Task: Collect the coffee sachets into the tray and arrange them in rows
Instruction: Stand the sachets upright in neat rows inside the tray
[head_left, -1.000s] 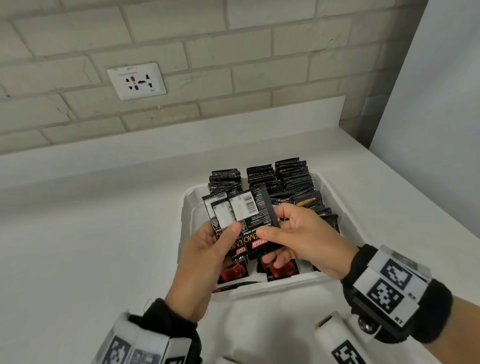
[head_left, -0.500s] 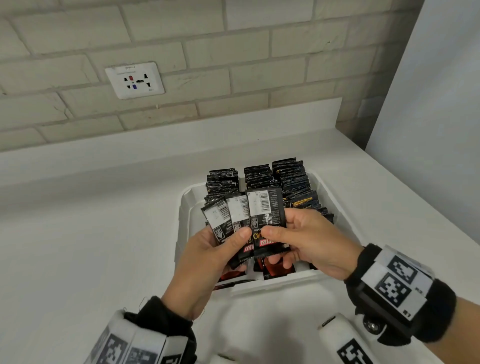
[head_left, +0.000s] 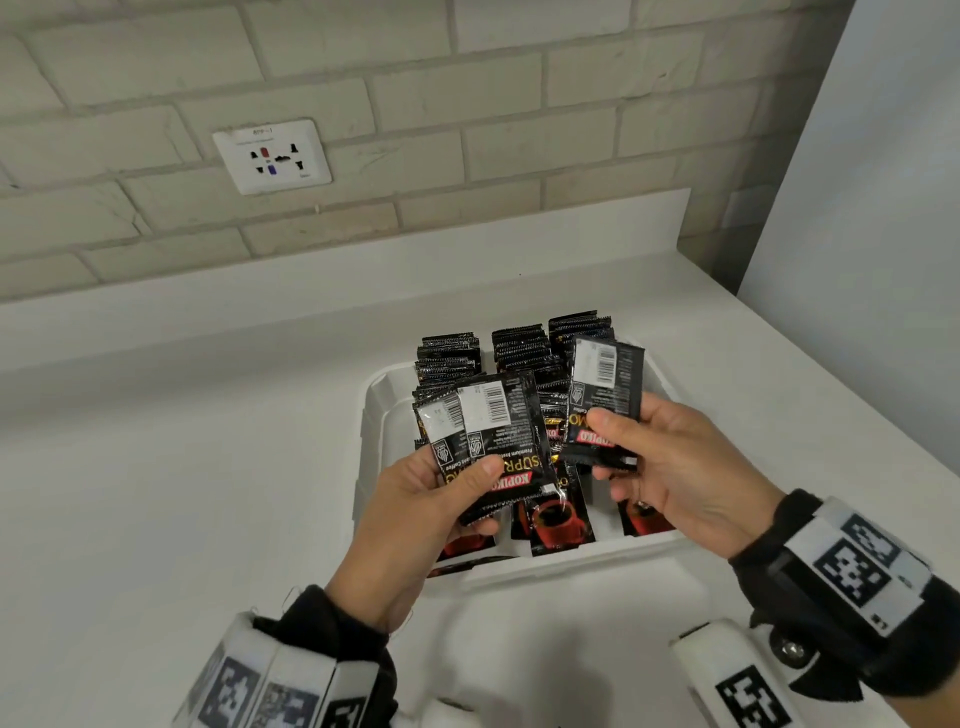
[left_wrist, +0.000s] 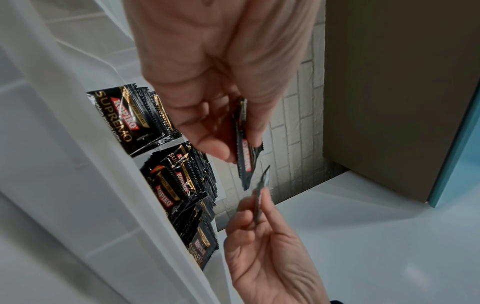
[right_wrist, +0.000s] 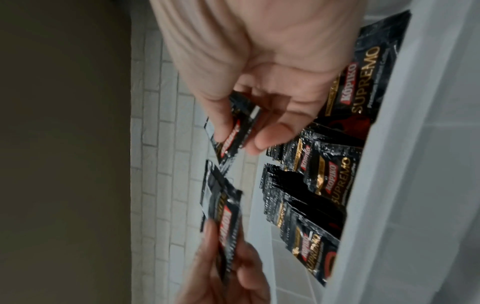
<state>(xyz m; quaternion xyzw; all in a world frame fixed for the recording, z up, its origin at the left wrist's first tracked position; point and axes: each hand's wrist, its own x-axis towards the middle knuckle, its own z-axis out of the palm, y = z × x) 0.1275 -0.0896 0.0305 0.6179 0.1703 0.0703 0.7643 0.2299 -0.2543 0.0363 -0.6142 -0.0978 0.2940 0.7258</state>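
Since half a second ago our right hand (head_left: 670, 457) has pulled one sachet (head_left: 605, 397) away from the fan, and the two hands now stand apart over the tray (head_left: 371, 415). We pinch that single sachet between thumb and fingers, barcode side up, above the right-hand row. Our left hand (head_left: 415, 509) grips the pair (head_left: 483, 431) that is left, two overlapped sachets with the thumb pressed across the red logo.

From the head view we see three rows (head_left: 519, 345) of black sachets standing on edge toward the far end of the tray, and a few lying flat at the near end, red cups showing. The tray sits on the white counter (head_left: 182, 467), a socket (head_left: 271, 156) on the brick wall behind.

Our left wrist view gives what the head view hides: the sachets edge-on, thin as blades, and the printed fronts of the packed rows (left_wrist: 161, 185) inside the white tray wall (left_wrist: 78, 185). There the single sachet hangs just clear of the pair, not touching.

Our right wrist view, blurred, shows the finger side of the pinch and the tray's rows (right_wrist: 311, 185) from the other flank.
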